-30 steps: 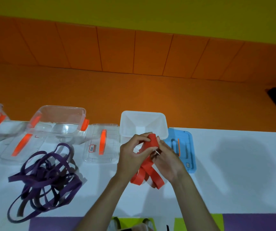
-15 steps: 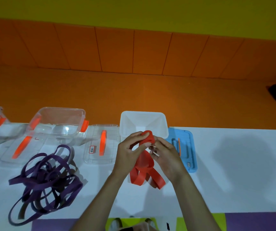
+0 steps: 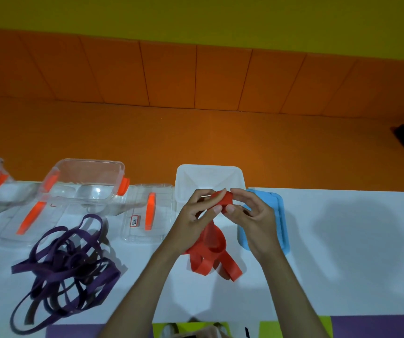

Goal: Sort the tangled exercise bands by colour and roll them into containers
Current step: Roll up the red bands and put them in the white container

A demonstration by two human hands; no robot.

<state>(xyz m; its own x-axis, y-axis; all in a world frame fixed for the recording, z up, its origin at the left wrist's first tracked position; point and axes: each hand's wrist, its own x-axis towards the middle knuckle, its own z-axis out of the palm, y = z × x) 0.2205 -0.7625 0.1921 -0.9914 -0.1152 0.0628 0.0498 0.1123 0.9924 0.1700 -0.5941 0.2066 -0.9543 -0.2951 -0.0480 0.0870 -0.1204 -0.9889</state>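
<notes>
Both hands (image 3: 225,213) pinch rolled flat red band (image 3: 210,250)

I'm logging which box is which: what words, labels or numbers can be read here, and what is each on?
On the clear lid, a red-bordered sticker: dark characters, too blurred to read.
On the left clear lid, a small red mark: too small to tell if it is text.
On the red band, purple bands, white container and blue lid: no text visible.

Orange padded wall (image 3: 171,76), white table (image 3: 342,240).
</notes>
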